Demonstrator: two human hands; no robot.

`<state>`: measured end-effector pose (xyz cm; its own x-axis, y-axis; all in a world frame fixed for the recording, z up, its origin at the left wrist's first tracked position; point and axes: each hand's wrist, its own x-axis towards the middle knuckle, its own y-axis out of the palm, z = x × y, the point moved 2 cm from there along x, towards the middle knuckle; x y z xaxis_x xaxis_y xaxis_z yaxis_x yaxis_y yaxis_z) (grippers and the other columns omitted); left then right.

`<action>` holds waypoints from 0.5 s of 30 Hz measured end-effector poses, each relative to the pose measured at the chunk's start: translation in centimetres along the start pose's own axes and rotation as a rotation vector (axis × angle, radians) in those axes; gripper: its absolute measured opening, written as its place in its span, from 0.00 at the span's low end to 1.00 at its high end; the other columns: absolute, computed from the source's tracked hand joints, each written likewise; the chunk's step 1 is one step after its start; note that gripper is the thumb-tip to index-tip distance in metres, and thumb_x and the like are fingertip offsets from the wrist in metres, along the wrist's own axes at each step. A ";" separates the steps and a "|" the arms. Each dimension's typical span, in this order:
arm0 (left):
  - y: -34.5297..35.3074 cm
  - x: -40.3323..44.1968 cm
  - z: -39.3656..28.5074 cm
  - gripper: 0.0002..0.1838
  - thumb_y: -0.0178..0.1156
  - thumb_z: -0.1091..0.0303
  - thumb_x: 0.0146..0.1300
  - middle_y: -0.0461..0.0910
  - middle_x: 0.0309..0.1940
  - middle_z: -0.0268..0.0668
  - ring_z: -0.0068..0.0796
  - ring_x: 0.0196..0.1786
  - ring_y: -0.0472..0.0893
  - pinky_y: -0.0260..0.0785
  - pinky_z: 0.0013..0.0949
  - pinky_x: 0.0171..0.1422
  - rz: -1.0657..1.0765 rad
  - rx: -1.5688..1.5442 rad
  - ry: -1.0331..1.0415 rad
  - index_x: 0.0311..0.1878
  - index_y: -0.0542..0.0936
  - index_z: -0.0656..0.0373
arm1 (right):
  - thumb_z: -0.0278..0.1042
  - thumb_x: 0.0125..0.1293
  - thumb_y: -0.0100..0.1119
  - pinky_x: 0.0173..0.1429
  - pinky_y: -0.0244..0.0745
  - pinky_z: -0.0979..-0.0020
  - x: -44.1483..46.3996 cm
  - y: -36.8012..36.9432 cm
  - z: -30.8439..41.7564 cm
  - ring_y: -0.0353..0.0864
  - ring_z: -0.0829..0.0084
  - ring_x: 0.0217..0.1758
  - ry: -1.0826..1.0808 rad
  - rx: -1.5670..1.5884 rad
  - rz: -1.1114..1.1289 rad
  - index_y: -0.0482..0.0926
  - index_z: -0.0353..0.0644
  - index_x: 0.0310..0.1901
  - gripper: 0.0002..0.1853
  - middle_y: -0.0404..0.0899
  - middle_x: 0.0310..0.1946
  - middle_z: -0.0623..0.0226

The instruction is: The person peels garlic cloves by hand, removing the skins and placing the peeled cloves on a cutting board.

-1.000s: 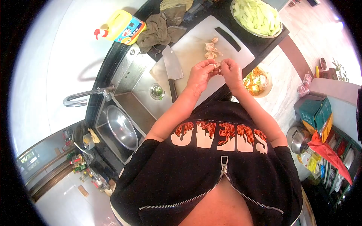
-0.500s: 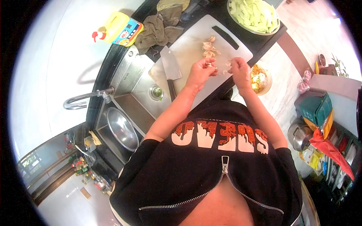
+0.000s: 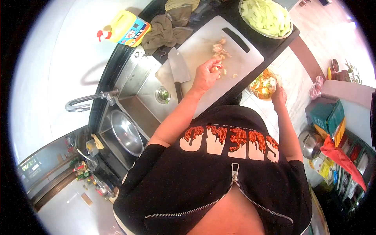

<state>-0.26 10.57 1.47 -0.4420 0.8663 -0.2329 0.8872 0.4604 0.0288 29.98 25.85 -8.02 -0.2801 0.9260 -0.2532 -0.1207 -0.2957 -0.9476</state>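
Observation:
My left hand (image 3: 206, 76) is closed over the white cutting board (image 3: 203, 43), with pale garlic cloves (image 3: 216, 69) between its fingers. Just beyond it lie more garlic pieces (image 3: 219, 48) in papery skin, and a few small bits are scattered to the right on the board. A cleaver (image 3: 179, 65) rests at the board's left side, its handle pointing toward me. Off the counter's edge, my right hand (image 3: 279, 97) is at the near right rim of a round container of food scraps (image 3: 263, 87); its fingers are too small and dark to make out.
Left of the board is a steel sink (image 3: 143, 84) with a faucet (image 3: 90, 102) and a metal bowl (image 3: 127, 133). A yellow detergent jug (image 3: 125, 29) and a brown cloth (image 3: 164, 33) sit behind it. A bowl of sliced green vegetable (image 3: 266, 17) stands at the far right corner.
My right hand has left the board and moved right and down to the scrap container. My left hand stays over the board, still holding garlic.

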 end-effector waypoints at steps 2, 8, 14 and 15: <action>0.2 0.0 -0.2 0.20 0.52 0.78 0.57 0.78 0.40 0.38 0.18 0.31 0.75 0.71 0.21 0.35 0.013 -0.005 -0.026 0.55 0.71 0.66 | 0.26 0.61 0.45 0.51 0.71 0.60 0.2 0.1 -0.1 0.76 0.55 0.49 0.030 -0.056 0.009 0.77 0.44 0.49 0.15 0.79 0.41 0.55; 0.9 0.2 0.2 0.18 0.50 0.77 0.61 0.77 0.42 0.38 0.18 0.35 0.76 0.71 0.22 0.37 0.112 -0.059 -0.054 0.56 0.70 0.63 | 0.31 0.60 0.53 0.44 0.74 0.61 -1.7 -5.7 9.5 0.79 0.56 0.41 -0.420 0.418 -0.211 0.76 0.46 0.44 0.10 0.78 0.42 0.60; 2.1 0.1 -1.0 0.21 0.51 0.79 0.58 0.77 0.40 0.37 0.22 0.37 0.77 0.72 0.25 0.36 0.223 -0.002 -0.046 0.56 0.68 0.66 | 0.26 0.55 0.54 0.37 0.75 0.66 -4.7 -8.6 19.4 0.79 0.60 0.35 -0.937 0.446 -0.283 0.79 0.48 0.42 0.12 0.77 0.36 0.65; 2.1 0.0 -0.9 0.21 0.51 0.80 0.58 0.78 0.39 0.36 0.22 0.36 0.77 0.73 0.25 0.36 0.216 -0.042 -0.054 0.56 0.68 0.65 | 0.26 0.55 0.54 0.37 0.75 0.65 -4.4 -8.1 19.6 0.79 0.60 0.35 -0.958 0.444 -0.270 0.78 0.48 0.41 0.12 0.77 0.36 0.65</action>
<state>1.45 11.68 2.45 -0.2340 0.9343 -0.2690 0.9536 0.2745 0.1240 13.51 19.52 4.58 -0.7952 0.4628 0.3917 -0.5691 -0.3468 -0.7455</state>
